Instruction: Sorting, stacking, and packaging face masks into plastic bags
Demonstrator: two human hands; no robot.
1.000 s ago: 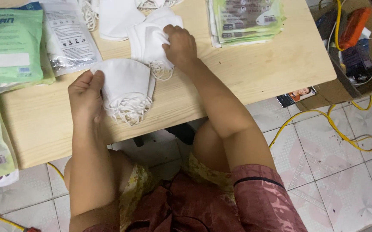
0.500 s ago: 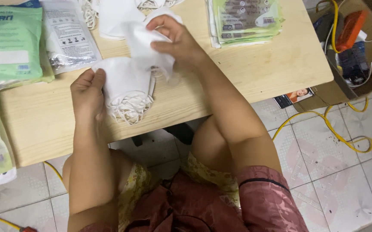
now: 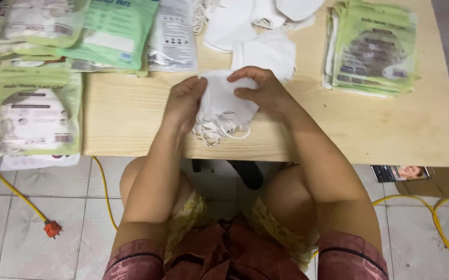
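Observation:
My left hand [image 3: 184, 102] and my right hand [image 3: 261, 91] both grip a small stack of white face masks [image 3: 222, 101] near the front edge of a low wooden table [image 3: 131, 119]. The masks' elastic loops [image 3: 219, 130] hang down in a tangle below my fingers. More loose white masks [image 3: 258, 31] lie in a pile just behind the stack, at the back middle of the table.
Green and clear packaged masks [image 3: 32, 111] lie at the left, with more packs [image 3: 118, 31] behind. A stack of green packs [image 3: 372, 46] sits at the right. A yellow cable with an orange plug [image 3: 52, 228] runs over the tiled floor. My knees are under the table.
My right hand brought a white mask from the back pile onto the stack under my left hand. Both hands now hold the stack together. The camera view shifted right and closer.

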